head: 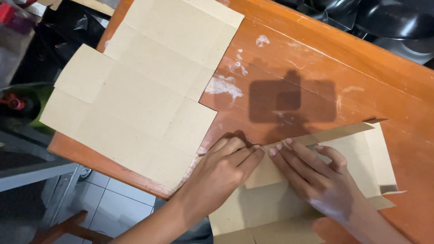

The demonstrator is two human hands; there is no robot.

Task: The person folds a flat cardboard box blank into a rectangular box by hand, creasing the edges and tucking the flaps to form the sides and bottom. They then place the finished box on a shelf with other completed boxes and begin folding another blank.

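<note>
On a scuffed orange wooden table (316, 58), the left hand (221, 174) and right hand (316, 180) press flat, fingers extended, on a partly folded cardboard box (361, 149) near the front edge, apparently gripping nothing; a flat cardboard blank (144, 81) lies just beside it.

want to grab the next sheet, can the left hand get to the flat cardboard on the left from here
Probably yes: the left hand lies right beside the flat cardboard sheet, and nothing stands between them on the table.

Matt cardboard (149, 95) (scuffed glossy wooden table (316, 58)).
</note>
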